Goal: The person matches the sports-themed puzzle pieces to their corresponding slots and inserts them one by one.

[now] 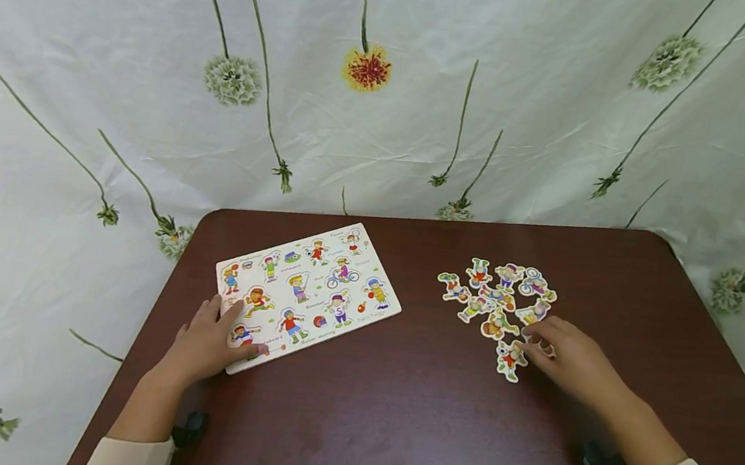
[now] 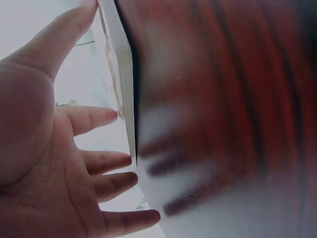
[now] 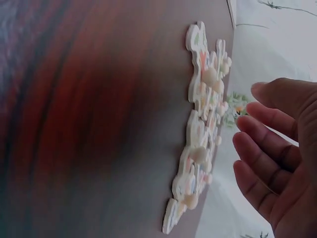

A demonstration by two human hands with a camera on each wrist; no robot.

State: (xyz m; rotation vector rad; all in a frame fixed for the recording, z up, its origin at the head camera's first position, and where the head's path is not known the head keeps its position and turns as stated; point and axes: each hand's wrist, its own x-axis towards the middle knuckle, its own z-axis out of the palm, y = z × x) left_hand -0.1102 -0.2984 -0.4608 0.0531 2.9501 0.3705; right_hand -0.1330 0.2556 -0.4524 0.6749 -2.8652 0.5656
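Note:
A white wooden puzzle board (image 1: 299, 289) with printed sports figures lies at an angle on the left of the table. My left hand (image 1: 206, 340) rests at its near left corner, thumb and index fingertip on the board. The left wrist view shows the fingers of that hand (image 2: 64, 163) spread and fairly straight beside the board's edge (image 2: 126, 94). Several knobbed puzzle pieces (image 1: 504, 299) lie in a cluster to the right. My right hand (image 1: 573, 362) hovers at their near right side, holding nothing; its loosely bent fingers (image 3: 262, 153) face the knobs in the right wrist view.
The dark reddish-brown table (image 1: 377, 419) has a rounded far edge. Behind it hangs a white cloth (image 1: 412, 136) printed with flowers and stems. A dark object (image 1: 599, 460) shows at the right wrist, and another (image 1: 189, 429) at the left.

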